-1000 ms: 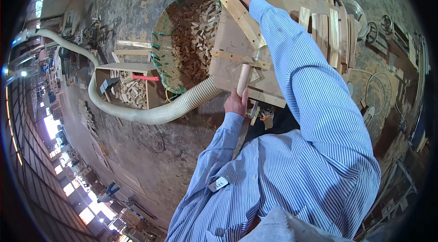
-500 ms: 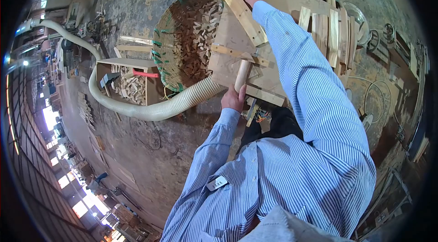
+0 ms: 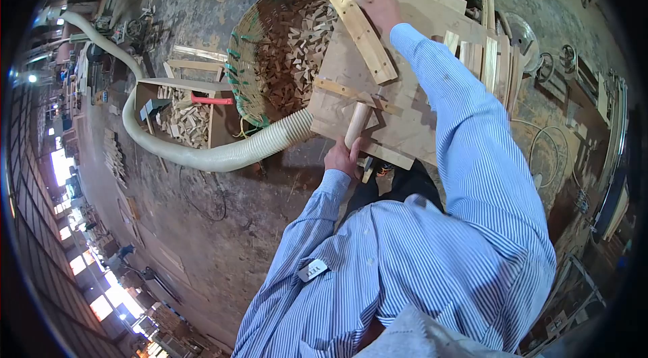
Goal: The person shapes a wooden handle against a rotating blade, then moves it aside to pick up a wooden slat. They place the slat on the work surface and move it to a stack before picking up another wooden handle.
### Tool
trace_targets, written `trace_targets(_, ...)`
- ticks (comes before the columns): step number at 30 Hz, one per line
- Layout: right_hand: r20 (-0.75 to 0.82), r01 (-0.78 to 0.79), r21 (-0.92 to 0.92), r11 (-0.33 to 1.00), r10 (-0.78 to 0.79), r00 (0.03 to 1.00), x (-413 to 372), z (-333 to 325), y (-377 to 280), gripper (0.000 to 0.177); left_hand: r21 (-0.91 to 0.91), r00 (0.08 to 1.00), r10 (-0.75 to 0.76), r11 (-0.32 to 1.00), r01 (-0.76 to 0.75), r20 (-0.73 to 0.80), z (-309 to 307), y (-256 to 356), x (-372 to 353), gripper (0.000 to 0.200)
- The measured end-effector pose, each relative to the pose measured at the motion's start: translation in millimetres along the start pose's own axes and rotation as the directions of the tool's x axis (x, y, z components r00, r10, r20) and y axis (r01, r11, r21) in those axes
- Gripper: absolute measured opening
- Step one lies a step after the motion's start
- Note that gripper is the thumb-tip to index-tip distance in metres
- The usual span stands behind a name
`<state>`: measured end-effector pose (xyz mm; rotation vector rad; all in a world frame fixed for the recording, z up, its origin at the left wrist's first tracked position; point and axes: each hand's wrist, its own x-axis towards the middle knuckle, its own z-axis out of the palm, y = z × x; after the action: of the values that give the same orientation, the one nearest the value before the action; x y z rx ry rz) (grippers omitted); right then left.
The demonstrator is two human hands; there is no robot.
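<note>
My left hand (image 3: 343, 157) is closed round the near end of a pale round wooden piece (image 3: 357, 125), thumb along its side. The far end of this piece meets a narrow wooden strip (image 3: 341, 90) lying across the board-topped work table (image 3: 422, 98). Farther out, my right hand (image 3: 379, 10) rests over the table with curled fingers, beside a longer wooden bar (image 3: 358, 28) with dark holes in it. Whatever lies under those fingers is hidden.
Left of the table stands a wicker basket (image 3: 237, 64) full of wood offcuts. A ribbed hose (image 3: 226, 157) runs up to the table edge. A wooden box (image 3: 219, 130) holds offcuts and a red-handled tool (image 3: 211, 100). Wooden slats (image 3: 491, 64) line the right side.
The whole view has shifted slightly, so the table sits lower in the picture. My right hand has moved slightly away from the holed bar. My left hand keeps its hold on the round piece.
</note>
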<state>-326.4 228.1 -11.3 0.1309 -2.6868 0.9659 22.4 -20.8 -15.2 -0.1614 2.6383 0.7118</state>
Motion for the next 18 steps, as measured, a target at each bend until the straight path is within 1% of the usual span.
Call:
trace_targets(1,-0.044,-0.193,0.100,0.976,0.198,0.979,-4.1,4.5,3.1,0.027,-0.003,1.000,0.000,1.000,0.000,0.011,-0.5,-3.4,-4.0,0.056)
trace_targets(2,-0.070,-0.372,0.204,0.906,0.392,0.917,-8.4,8.8,6.8,0.028,-0.006,1.000,0.002,1.000,-0.002,0.022,-0.6,-6.6,-7.9,0.056)
trace_targets(3,-0.068,-0.372,0.199,0.907,0.392,0.917,-12.9,12.7,10.8,0.028,-0.011,1.000,0.002,1.000,-0.001,0.025,-0.9,-9.2,-12.3,0.056)
trace_targets(5,0.016,-0.388,0.088,0.917,0.388,0.921,-15.7,14.2,9.8,0.028,-0.013,0.998,-0.010,1.000,0.011,0.055,-7.6,-8.6,-17.2,0.055)
trace_targets(6,0.019,-0.386,0.085,0.919,0.386,0.922,-14.4,17.3,7.6,0.028,-0.017,0.998,-0.012,1.000,0.013,0.055,-10.2,-8.5,-21.0,0.055)
trace_targets(8,0.108,-0.486,0.125,0.865,0.475,0.873,-4.7,33.3,12.0,0.027,-0.045,0.999,0.001,0.999,0.001,0.044,-12.7,-9.8,-27.6,0.056)
trace_targets(12,0.076,-0.511,0.173,0.842,0.506,0.859,14.7,61.6,21.0,0.024,-0.029,0.998,-0.022,0.999,0.023,0.065,-11.3,-16.0,-30.4,0.057)
trace_targets(14,0.104,-0.573,0.299,0.763,0.571,0.815,23.3,67.7,19.3,0.023,-0.047,0.995,-0.044,0.998,0.048,0.088,-11.2,-17.9,-30.1,0.056)
trace_targets(18,0.115,-0.559,0.324,0.763,0.555,0.824,33.5,68.3,16.0,0.024,-0.064,0.996,-0.011,0.998,0.017,0.089,-8.8,-19.1,-29.1,0.058)
